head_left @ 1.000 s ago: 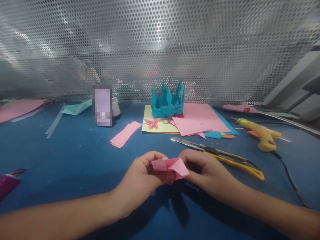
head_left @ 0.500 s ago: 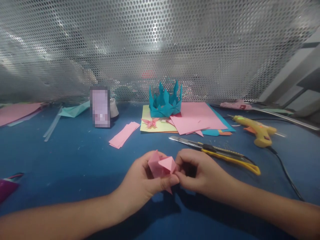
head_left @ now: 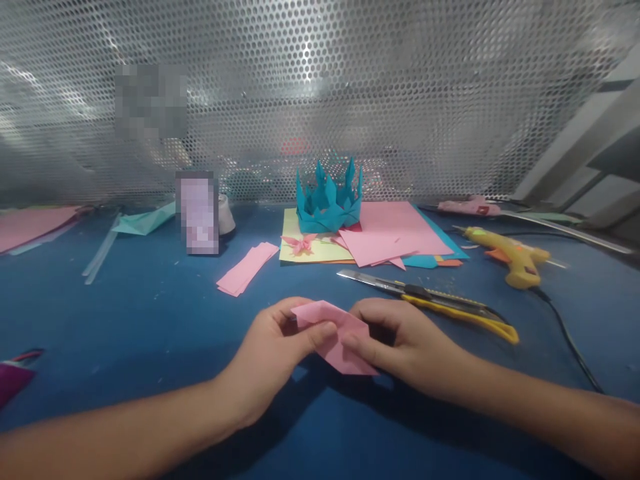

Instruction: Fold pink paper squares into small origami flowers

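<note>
Both hands pinch one folded piece of pink paper [head_left: 345, 357] just above the blue table. My left hand [head_left: 275, 353] grips its left side, thumb pressed on the front face and fingers behind. On the right side, my right hand [head_left: 405, 333] holds it the same way, its fingers mostly hidden. The paper is fairly flat, with angled edges and a corner pointing to the lower right. Beyond my right hand lies a cutter knife [head_left: 430, 300] with its blade out. A stack of pink paper strips [head_left: 247, 269] rests past my left hand.
A blue paper crown [head_left: 329, 210] stands on coloured sheets [head_left: 400, 227], beside a pink paper flower [head_left: 300, 244]. To the right are a yellow glue gun [head_left: 517, 257] with a cord and a pink glue gun [head_left: 470, 207]. A blurred-out phone-like object [head_left: 197, 213] stands at left. Perforated metal [head_left: 310, 100] closes off the back.
The pink paper has turned and flattened: its raised points no longer show and a broad face is toward me. My right thumb has moved onto its front.
</note>
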A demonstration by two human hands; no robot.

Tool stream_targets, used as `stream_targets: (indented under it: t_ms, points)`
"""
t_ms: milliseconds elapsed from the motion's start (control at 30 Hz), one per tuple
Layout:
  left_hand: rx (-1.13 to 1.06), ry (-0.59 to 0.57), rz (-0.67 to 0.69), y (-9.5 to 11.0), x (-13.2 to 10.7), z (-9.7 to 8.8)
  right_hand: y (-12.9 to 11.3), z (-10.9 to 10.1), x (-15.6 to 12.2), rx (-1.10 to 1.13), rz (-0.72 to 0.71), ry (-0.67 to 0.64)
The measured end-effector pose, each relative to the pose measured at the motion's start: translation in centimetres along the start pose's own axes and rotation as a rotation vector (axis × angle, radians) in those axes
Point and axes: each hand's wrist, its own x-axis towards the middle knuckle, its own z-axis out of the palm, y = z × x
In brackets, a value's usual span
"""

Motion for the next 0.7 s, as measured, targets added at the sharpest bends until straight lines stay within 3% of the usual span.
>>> stream_targets:
  t_ms: [300,500,700]
  points:
    - [0.04,-0.014,-0.013,0.2,0.1,-0.2,0.4,0.2,0.2,-0.119,-0.038,0.01]
    - [0.094,-0.173,0.013,0.4,-0.3,-0.6,0.6,0.0,-0.2,-0.188,-0.022,0.04]
    - [0.215,-0.044,0.042,0.9,0.2,-1.1,0.4,-0.4,-0.2,-0.144,-0.039,0.006]
